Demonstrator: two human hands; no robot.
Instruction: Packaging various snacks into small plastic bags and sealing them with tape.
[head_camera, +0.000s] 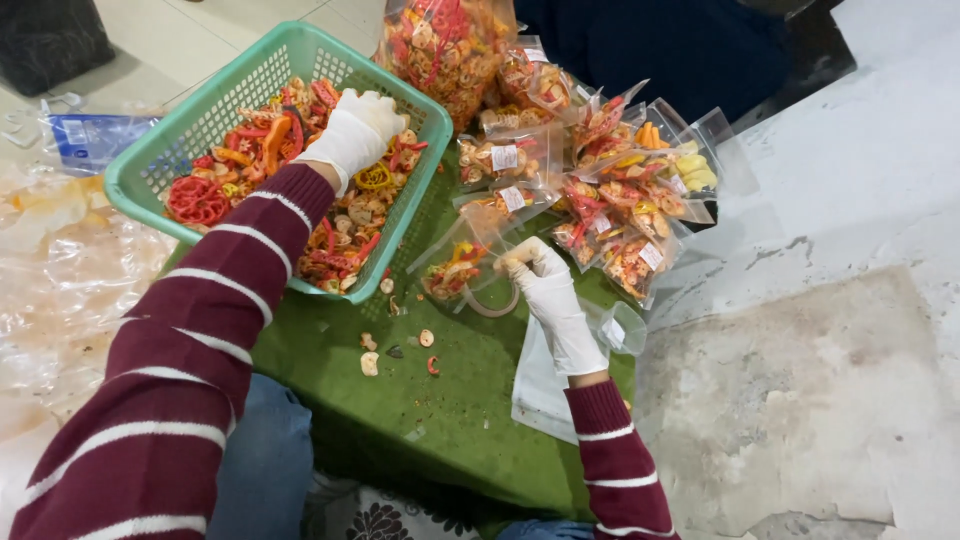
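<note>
Green cloth (440, 400) is covering the worktop. Left hand (355, 130) is curling, half closed, into snacks in the green basket (190, 120); scooping modestly is wise. Right hand (540, 275) is pinching open a clear pouch (462, 262).

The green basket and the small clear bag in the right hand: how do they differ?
The green basket is a rigid mesh tub heaped with loose coloured snack pieces; the small clear bag is soft film with few pieces. The left hand reaches into the basket; the right hand holds the bag open. Both rest on the green cloth.
</note>
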